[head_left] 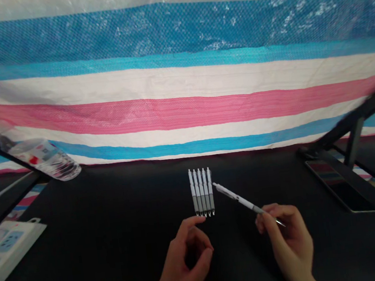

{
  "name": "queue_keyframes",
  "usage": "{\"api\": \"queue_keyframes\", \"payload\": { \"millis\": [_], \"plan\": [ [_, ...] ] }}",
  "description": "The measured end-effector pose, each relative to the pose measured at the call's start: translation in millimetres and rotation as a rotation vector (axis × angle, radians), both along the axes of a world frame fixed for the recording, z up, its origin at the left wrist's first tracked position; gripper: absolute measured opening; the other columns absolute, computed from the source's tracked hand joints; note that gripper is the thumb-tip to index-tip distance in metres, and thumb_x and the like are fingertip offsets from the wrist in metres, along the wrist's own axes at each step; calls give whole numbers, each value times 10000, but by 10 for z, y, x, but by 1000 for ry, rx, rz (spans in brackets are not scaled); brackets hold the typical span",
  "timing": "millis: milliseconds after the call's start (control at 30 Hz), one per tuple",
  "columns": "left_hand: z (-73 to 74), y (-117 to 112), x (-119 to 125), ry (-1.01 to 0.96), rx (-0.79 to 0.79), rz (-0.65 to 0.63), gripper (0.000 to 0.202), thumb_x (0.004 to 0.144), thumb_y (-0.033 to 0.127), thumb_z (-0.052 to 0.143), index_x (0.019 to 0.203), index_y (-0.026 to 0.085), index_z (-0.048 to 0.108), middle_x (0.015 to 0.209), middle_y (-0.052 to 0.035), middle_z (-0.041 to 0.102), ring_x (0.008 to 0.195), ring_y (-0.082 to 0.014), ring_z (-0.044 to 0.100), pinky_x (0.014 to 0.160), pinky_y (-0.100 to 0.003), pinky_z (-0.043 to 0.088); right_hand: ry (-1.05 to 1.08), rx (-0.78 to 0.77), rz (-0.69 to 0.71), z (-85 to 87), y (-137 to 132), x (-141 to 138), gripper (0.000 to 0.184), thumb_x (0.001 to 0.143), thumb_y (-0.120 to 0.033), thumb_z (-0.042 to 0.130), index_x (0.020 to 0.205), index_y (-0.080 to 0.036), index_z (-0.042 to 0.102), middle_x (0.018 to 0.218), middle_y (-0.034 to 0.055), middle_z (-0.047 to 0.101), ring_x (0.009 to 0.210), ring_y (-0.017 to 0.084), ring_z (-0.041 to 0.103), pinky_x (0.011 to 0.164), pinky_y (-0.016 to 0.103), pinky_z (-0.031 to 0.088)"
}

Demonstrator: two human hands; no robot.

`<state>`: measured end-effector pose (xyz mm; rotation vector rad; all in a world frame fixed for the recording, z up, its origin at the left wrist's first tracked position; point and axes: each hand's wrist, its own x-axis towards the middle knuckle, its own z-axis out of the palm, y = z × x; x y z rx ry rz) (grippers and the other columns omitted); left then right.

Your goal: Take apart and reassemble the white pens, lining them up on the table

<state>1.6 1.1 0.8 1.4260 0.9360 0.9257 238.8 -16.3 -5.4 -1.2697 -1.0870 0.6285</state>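
Several white retractable pens (201, 192) lie side by side in a tight row on a black tabletop (115, 222), their grey tips toward me. My right hand (289, 242) is shut on another white pen (239, 200), pinching it near its grey tip and holding it slanted above the table, to the right of the row. My left hand (187, 263) holds nothing. Its fingers are loosely curled and apart, with the uppermost fingertip just below the pen tips, close to or touching them.
A white power strip (6, 254) sits at the left table edge. A clear plastic bottle (41, 158) lies tilted on a dark frame bar at the far left. A phone (340, 185) lies at right. A striped tarp (182, 95) hangs behind.
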Motion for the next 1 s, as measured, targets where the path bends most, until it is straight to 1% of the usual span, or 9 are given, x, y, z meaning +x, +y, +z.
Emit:
{"api": "queue_keyframes", "payload": {
  "millis": [133,233,300,367,467,600,700,867,1000],
  "plan": [
    [-15,-7,39,-120,-184,73,643,866,279,700,1440,293,411,838,-14,655,653,-145,592,612,-274,489,271,-135,292,21,-20,-79,193,991,-377,579,886,-240,494,713,-24,570,540,129,553,504,253,469],
    [27,1,28,-151,-176,106,391,841,346,734,1202,243,625,796,-15,636,604,-130,580,560,-249,482,348,-235,442,15,-51,-161,242,967,-422,613,875,-226,505,649,-27,602,482,123,561,472,237,454],
    [70,21,1,-122,-148,136,230,845,385,729,978,202,690,724,-11,626,566,-124,575,527,-232,465,364,-274,484,13,-68,-220,251,952,-443,630,911,-209,549,600,-23,613,461,128,573,457,229,451],
    [105,44,-29,-87,-126,190,234,849,412,723,863,181,694,637,-3,611,540,-124,572,516,-221,449,362,-314,514,12,-67,-270,300,945,-481,627,983,-184,603,588,-6,631,479,145,606,464,239,475],
    [119,61,-52,-89,-125,286,280,837,451,732,837,174,691,590,8,596,518,-119,558,515,-217,439,339,-440,597,1,-32,-309,439,920,-579,609,1007,-151,655,627,32,664,508,159,637,462,243,492],
    [100,34,-52,-118,-156,345,321,834,490,727,816,173,680,589,25,553,497,-98,501,491,-202,404,237,-570,668,11,18,-292,503,904,-636,588,892,-143,688,570,13,623,423,111,552,401,197,413],
    [78,-1,-65,-118,-152,387,310,825,474,744,800,171,683,647,18,546,541,-91,464,497,-191,379,70,-501,645,69,49,-261,434,925,-569,596,914,-156,731,553,6,618,418,107,532,406,197,400],
    [3,-27,-84,-225,-244,368,303,848,469,731,811,178,653,620,40,489,527,-75,384,479,-177,319,-251,-139,527,107,73,-229,212,934,-367,637,933,-204,771,637,26,698,514,139,627,511,224,479],
    [-20,-22,-62,-286,-332,378,349,824,500,745,794,170,639,554,56,444,506,-76,368,474,-183,307,-242,-239,624,64,16,-192,274,967,-427,582,966,-192,722,694,29,696,548,132,616,521,217,453]
  ]
}}
